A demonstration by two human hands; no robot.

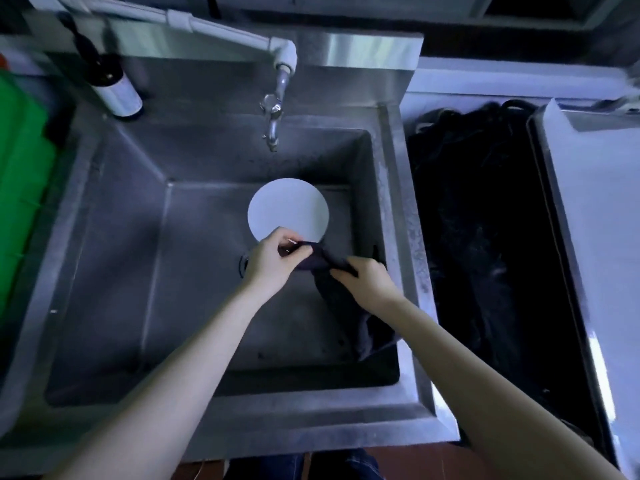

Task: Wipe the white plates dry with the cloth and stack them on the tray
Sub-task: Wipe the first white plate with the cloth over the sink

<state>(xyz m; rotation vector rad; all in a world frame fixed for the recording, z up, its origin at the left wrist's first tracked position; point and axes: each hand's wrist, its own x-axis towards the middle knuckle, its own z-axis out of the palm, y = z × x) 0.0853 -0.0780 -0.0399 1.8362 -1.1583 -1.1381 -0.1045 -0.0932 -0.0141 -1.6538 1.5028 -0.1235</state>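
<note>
No legible text anywhere.

One round white plate [287, 209] lying flat on the sink floor toward the back, dark cloth [341, 289] just in front of it, bunched at the top, its loose end hanging down toward the sink's right wall

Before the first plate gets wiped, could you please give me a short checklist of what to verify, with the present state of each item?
1. Cloth held by both hands: ok, left hand and right hand each have a grip on it.
2. White plate within reach: ok, it lies in the sink just beyond the hands.
3. Plate picked up: not ok, neither hand holds it.
4. Tap off: ok, no water visible.
5. Tray ready for stacking: cannot tell, no tray is clearly identifiable.
</note>
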